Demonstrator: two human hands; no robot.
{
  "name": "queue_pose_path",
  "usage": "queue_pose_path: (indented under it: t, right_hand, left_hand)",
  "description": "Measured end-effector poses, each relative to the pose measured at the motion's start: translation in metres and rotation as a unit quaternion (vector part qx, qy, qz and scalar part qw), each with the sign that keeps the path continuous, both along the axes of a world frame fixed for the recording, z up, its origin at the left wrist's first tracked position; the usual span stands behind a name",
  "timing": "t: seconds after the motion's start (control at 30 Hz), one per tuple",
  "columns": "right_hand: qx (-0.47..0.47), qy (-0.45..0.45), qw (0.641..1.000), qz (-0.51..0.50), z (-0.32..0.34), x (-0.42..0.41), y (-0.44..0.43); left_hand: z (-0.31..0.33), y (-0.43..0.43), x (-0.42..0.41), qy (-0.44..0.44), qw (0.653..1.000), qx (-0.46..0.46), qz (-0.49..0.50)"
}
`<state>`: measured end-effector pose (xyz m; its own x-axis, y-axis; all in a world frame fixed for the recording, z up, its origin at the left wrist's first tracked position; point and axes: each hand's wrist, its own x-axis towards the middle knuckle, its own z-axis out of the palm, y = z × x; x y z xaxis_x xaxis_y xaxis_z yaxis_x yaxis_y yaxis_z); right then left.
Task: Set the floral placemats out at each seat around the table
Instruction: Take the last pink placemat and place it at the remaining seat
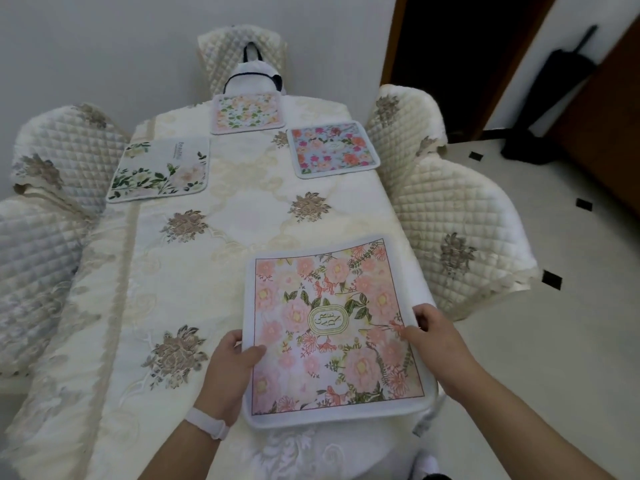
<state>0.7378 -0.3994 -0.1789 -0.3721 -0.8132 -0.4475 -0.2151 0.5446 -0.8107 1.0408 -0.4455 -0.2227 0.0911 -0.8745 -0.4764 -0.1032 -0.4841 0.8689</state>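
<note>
A large pink floral placemat (332, 327) lies at the near right of the table. My left hand (232, 358) grips its left edge, thumb on top. Its right edge is pinched by my right hand (429, 336). Three more placemats lie farther off: a white one with green leaves (161, 168) at the left seat, a pale pink one (247, 112) at the far end, and a blue one with bright flowers (332, 148) at the far right seat.
The table (194, 271) wears a cream embroidered cloth. Quilted chairs stand at the left (59, 157), right (453, 216) and far end (242, 46), the last with a white bag on it. A dark doorway (460, 46) opens at the back right.
</note>
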Motion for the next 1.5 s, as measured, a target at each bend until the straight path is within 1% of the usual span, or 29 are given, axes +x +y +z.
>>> queue_pose_path:
  t: [0.17,0.4,0.53,0.73,0.83,0.97,1.13,1.27,1.4,1.5]
  right_hand:
    - [-0.022,-0.016,0.998,-0.053,0.010,-0.059,0.021]
    - [-0.052,-0.049,0.993,-0.092,0.010,-0.174,0.060]
    - [-0.069,-0.046,0.991,-0.107,0.014,-0.259,0.083]
    - [-0.078,-0.030,0.987,-0.135,0.022,-0.380,0.122]
    - [-0.083,-0.023,0.984,-0.153,0.027,-0.422,0.140]
    - [-0.084,-0.016,0.980,-0.179,0.030,-0.460,0.151]
    - [-0.086,-0.009,0.978,-0.189,0.033,-0.492,0.141]
    - [-0.080,0.000,0.979,-0.185,0.032,-0.519,0.116]
    - [-0.065,0.010,0.982,-0.179,0.023,-0.552,0.070]
    - [-0.063,0.014,0.983,-0.173,0.018,-0.575,0.021]
  left_hand:
    - [0.016,-0.002,-0.063,-0.002,0.998,-0.020,-0.062]
    - [0.030,0.010,-0.185,-0.006,0.996,-0.034,-0.086]
    - [0.039,0.023,-0.274,-0.006,0.995,-0.045,-0.088]
    - [0.052,0.042,-0.398,-0.004,0.991,-0.060,-0.119]
    - [0.060,0.050,-0.447,0.009,0.988,-0.061,-0.144]
    - [0.065,0.049,-0.495,0.025,0.986,-0.062,-0.151]
    - [0.066,0.035,-0.533,0.055,0.985,-0.059,-0.155]
    - [0.054,0.010,-0.560,0.074,0.986,-0.041,-0.142]
    - [0.041,-0.029,-0.588,0.081,0.988,-0.029,-0.128]
    - [0.035,-0.072,-0.612,0.061,0.989,-0.051,-0.127]
